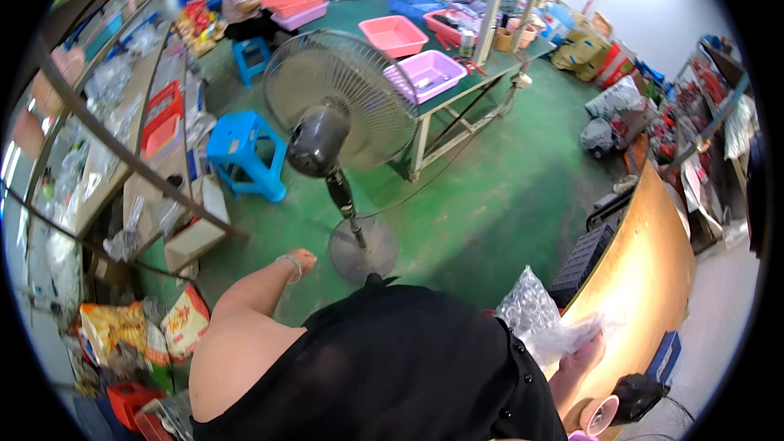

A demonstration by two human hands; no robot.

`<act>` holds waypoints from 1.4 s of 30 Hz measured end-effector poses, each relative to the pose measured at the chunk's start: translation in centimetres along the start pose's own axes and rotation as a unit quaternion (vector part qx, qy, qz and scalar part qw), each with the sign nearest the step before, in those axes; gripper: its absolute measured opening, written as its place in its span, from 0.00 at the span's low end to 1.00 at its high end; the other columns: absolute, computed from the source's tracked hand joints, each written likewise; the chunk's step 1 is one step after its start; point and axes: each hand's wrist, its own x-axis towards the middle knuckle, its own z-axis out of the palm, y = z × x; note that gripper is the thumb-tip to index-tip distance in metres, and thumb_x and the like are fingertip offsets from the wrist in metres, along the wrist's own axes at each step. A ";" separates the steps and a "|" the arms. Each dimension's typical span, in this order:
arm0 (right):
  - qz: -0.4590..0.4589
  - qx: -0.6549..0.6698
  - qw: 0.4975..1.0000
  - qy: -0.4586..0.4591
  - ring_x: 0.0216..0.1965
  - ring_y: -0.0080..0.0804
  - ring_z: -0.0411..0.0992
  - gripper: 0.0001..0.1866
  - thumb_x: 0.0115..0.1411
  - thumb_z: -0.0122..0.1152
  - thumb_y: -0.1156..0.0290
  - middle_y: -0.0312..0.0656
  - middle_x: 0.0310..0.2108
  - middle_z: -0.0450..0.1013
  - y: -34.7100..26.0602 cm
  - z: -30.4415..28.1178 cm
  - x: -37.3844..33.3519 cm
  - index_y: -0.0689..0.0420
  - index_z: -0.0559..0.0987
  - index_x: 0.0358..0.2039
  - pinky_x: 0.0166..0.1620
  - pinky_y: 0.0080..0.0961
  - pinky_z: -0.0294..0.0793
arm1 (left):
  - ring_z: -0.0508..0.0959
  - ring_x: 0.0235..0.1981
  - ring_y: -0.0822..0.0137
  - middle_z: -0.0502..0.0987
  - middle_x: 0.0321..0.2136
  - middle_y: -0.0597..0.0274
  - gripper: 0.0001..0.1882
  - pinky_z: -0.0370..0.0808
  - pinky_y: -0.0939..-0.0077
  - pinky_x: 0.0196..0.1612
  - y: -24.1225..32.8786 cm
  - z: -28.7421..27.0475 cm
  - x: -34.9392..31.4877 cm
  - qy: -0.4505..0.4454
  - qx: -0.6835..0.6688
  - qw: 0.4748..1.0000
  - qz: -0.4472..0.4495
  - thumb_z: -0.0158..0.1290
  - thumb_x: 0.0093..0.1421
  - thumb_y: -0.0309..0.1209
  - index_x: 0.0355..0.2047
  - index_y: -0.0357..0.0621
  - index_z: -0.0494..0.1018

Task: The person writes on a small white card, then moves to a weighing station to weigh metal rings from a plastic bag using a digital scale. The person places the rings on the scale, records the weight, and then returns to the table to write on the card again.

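Observation:
My right hand (585, 354) grips the gathered neck of a clear plastic bag (527, 306) over the edge of a wooden tabletop at the right. Round, shiny, clear pieces fill the bag; their exact kind I cannot make out. On the other side, my left hand (303, 260), with a bracelet at its wrist, hangs in front of my body near the base of a standing fan. Its fingers look curled, and nothing shows in them. The fan (335, 106) stands upright on the green floor ahead of me.
A blue stool (245, 153) stands left of the fan. Beyond it, a green-topped table (457, 86) bears a purple tray (426, 75) and a pink tray (394, 36). Cluttered shelves (122, 171) line the left. A pink cup (600, 415) sits near my right forearm. Another person sits far left.

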 end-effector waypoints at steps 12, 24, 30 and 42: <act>0.120 -0.092 0.967 -0.205 0.22 0.32 0.70 0.05 0.49 0.51 0.75 0.41 0.23 0.70 10.1 12.2 -0.2 0.64 0.72 0.25 0.27 0.28 0.70 | 0.69 0.16 0.64 0.70 0.17 0.56 0.08 0.66 0.70 0.18 -28.5 -6.1 -20.2 0.154 -0.133 0.973 -0.107 0.46 0.54 0.29 0.28 0.36 0.70; 0.220 -0.259 0.897 -0.282 0.22 0.36 0.71 0.09 0.46 0.53 0.75 0.44 0.22 0.71 30.4 23.6 -16.1 0.69 0.73 0.26 0.25 0.33 0.69 | 0.72 0.22 0.65 0.72 0.22 0.60 0.07 0.71 0.66 0.23 -38.0 -14.1 -17.5 0.142 -0.366 0.905 -0.167 0.49 0.54 0.32 0.31 0.43 0.71; 0.250 -0.373 0.837 -0.313 0.23 0.37 0.71 0.12 0.45 0.53 0.73 0.47 0.23 0.71 41.8 31.2 -24.4 0.71 0.73 0.28 0.26 0.33 0.69 | 0.73 0.21 0.65 0.72 0.20 0.60 0.08 0.71 0.71 0.22 -58.5 -20.5 -16.6 0.195 0.132 0.971 -0.043 0.48 0.54 0.33 0.29 0.43 0.71; 0.316 -0.326 0.770 -0.449 0.22 0.34 0.68 0.11 0.47 0.55 0.71 0.45 0.21 0.70 54.0 57.2 -39.3 0.68 0.74 0.24 0.24 0.34 0.64 | 0.72 0.20 0.65 0.71 0.21 0.59 0.08 0.70 0.72 0.21 -39.2 -41.2 -13.0 0.297 -0.378 0.870 -0.107 0.47 0.54 0.33 0.30 0.42 0.69</act>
